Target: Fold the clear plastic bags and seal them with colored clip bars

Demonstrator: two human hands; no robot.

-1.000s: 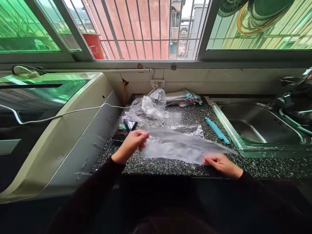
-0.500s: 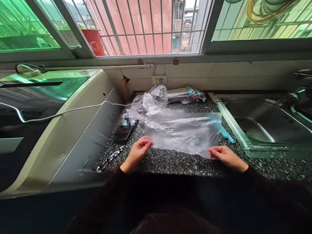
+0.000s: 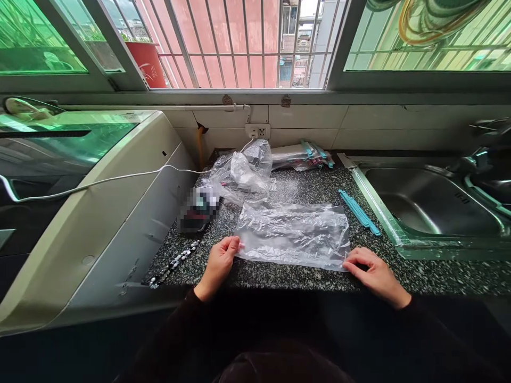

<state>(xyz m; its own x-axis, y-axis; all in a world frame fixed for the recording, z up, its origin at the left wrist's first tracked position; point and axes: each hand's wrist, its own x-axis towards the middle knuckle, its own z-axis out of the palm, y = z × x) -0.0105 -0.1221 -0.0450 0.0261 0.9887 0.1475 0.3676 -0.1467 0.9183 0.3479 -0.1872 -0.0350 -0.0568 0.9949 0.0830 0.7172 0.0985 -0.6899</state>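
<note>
A clear plastic bag (image 3: 293, 234) lies spread, wrinkled, on the speckled dark countertop (image 3: 275, 279). My left hand (image 3: 221, 261) pinches its near left corner between thumb and fingers. At the near right corner, my right hand (image 3: 371, 271) is closed on the bag's edge in the same way. Light-blue plastic strips (image 3: 360, 213) lie to the right of the bag, beside the sink. Behind the bag is a crumpled heap of clear plastic (image 3: 249, 170), and further back a stack of flat packs (image 3: 301, 154) with light-blue strips at their ends.
A phone (image 3: 198, 210), partly blurred out, and a beaded strap (image 3: 175, 264) lie on the left. A washing machine (image 3: 131, 213) borders the counter there. The steel sink (image 3: 431, 197) is at the right. A white cable (image 3: 120, 178) runs to the wall socket (image 3: 258, 131).
The bag has come down and nearer to me, now lying flat on the counter. Both hands have lowered with it, uncovering the light-blue strips and some counter behind.
</note>
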